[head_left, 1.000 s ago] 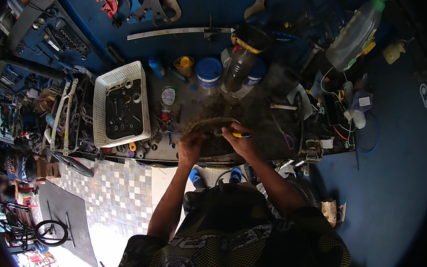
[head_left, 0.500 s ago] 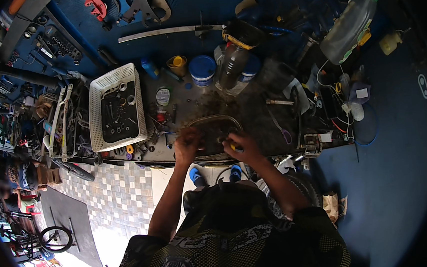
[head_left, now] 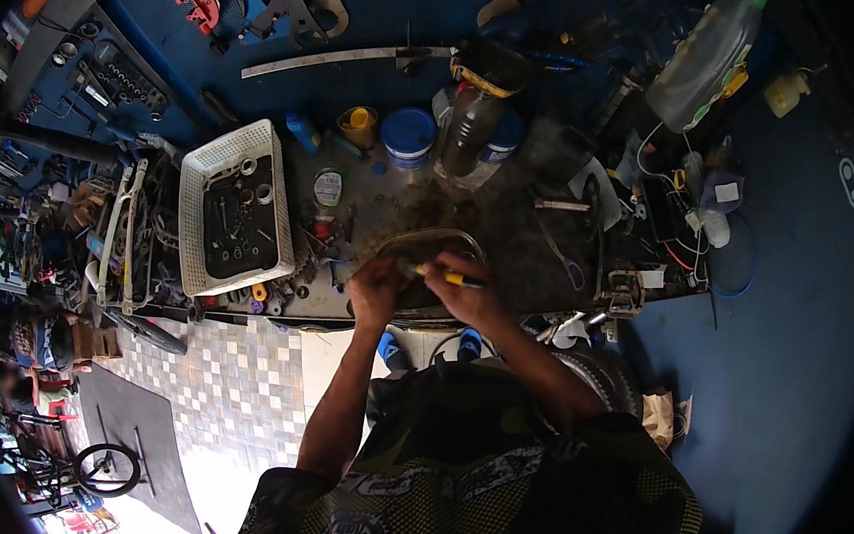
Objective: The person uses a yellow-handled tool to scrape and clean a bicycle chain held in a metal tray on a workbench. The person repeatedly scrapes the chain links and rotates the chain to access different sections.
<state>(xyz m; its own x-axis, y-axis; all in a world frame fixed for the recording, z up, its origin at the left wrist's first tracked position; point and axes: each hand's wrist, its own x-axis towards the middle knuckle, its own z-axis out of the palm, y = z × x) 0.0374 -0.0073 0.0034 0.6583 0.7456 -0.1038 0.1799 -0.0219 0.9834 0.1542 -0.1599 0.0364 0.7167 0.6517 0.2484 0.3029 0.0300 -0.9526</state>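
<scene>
My left hand [head_left: 376, 283] is closed over the left part of a dark shallow tray [head_left: 474, 246] at the bench's front edge. Its fingers curl round something small and dark that I cannot make out. My right hand [head_left: 462, 286] grips a slim tool with a yellow-and-black handle [head_left: 462, 279]. That handle slants out to the right of the fingers, and the tool's other end points at my left fingers. Shadow hides the tool's working end and most of what lies in the tray.
Left of my hands stands a white plastic basket [head_left: 188, 221] with small metal parts. Behind are a blue-lidded tub [head_left: 408, 136], a yellow cup [head_left: 359, 125] and a dark bottle [head_left: 468, 131]. Purple-handled scissors [head_left: 574, 273] and a bench vise [head_left: 625, 289] are to the right.
My right hand has moved left with the yellow-and-black tool, close up to my left hand. The tool's handle now shows more lengthwise. My left hand has hardly shifted.
</scene>
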